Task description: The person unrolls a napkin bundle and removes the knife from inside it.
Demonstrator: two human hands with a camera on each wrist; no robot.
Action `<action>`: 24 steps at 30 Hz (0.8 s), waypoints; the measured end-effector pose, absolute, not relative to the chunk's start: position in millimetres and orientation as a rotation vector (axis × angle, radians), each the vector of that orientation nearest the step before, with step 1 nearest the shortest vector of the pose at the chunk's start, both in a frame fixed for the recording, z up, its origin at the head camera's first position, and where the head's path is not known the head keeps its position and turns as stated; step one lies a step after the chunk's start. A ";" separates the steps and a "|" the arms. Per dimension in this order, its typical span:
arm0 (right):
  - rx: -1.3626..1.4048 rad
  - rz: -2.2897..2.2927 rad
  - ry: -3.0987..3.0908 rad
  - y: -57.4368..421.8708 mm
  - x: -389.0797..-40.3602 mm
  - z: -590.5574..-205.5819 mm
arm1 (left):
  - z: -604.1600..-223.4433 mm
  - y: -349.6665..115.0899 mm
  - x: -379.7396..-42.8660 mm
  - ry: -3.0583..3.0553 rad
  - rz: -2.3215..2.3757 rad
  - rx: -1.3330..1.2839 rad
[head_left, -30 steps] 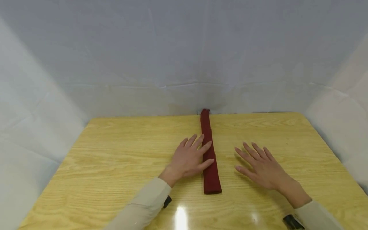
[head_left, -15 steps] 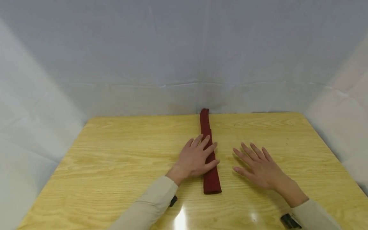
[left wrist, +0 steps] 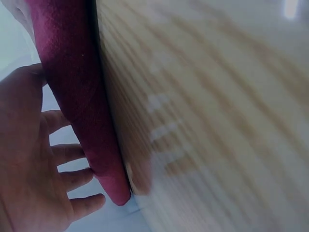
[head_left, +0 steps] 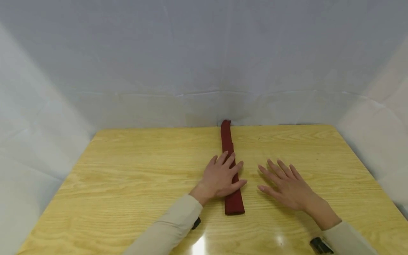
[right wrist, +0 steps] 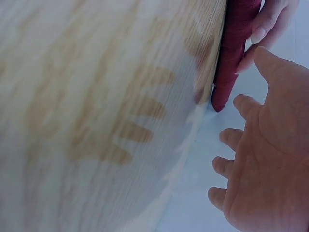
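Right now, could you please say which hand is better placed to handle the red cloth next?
Probably the left hand: it reaches over the red cloth, while the right hand hovers apart.

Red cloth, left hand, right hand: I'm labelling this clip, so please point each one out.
Red cloth (left wrist: 84, 96): left wrist view, middle of its visible stretch.
Left hand (head_left: 217, 180): head view, back of the hand.
Right hand (head_left: 292, 192): head view, back of the hand.

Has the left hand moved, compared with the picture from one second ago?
Yes. In the head view, the left hand has moved to the right: its thumb tip now passes the right edge of the unmoved red cloth.
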State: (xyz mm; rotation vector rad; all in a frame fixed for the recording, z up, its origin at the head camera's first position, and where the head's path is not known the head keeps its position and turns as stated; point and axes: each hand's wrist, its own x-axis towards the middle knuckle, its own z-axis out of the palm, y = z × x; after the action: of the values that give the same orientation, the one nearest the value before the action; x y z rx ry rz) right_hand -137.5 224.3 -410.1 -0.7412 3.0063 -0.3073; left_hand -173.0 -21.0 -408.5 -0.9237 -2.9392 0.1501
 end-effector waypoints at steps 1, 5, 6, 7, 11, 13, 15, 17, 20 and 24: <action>-0.744 -0.303 3.007 224.2 -137.4 -410.1 | -408.3 -20.3 -172.6 -2.945 0.164 -0.918; -0.744 -0.296 3.008 224.5 -136.7 -409.6 | -407.3 -18.2 -171.0 -2.972 0.220 -0.906; -0.743 -0.296 3.008 224.6 -136.5 -409.5 | -407.4 -18.0 -170.9 -2.977 0.228 -0.905; -0.741 -0.297 3.008 224.7 -136.3 -409.4 | -407.4 -17.9 -170.8 -2.980 0.225 -0.903; -0.740 -0.301 3.006 225.4 -136.1 -409.8 | -408.2 -19.2 -171.5 -2.987 0.190 -0.897; -0.740 -0.306 3.002 225.8 -136.3 -410.3 | -408.6 -20.6 -171.9 -2.987 0.164 -0.889; -0.740 -0.309 2.997 226.3 -136.5 -410.7 | -408.4 -22.4 -172.0 -2.987 0.151 -0.884; -0.739 -0.314 2.991 226.7 -136.5 -410.7 | -407.7 -24.4 -171.7 -2.988 0.127 -0.877; -0.740 -0.318 2.987 227.4 -136.1 -410.2 | -406.2 -27.3 -171.2 -2.985 0.101 -0.866; -0.745 -0.326 2.987 228.3 -135.6 -409.9 | -405.0 -31.8 -170.3 -2.984 0.078 -0.849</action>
State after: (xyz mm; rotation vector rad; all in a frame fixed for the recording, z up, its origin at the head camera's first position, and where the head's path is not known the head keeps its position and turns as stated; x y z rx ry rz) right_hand -135.6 228.3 -409.9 -0.7453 2.9867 -0.3259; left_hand -170.3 -31.8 -405.0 -0.8485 -2.9839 0.0784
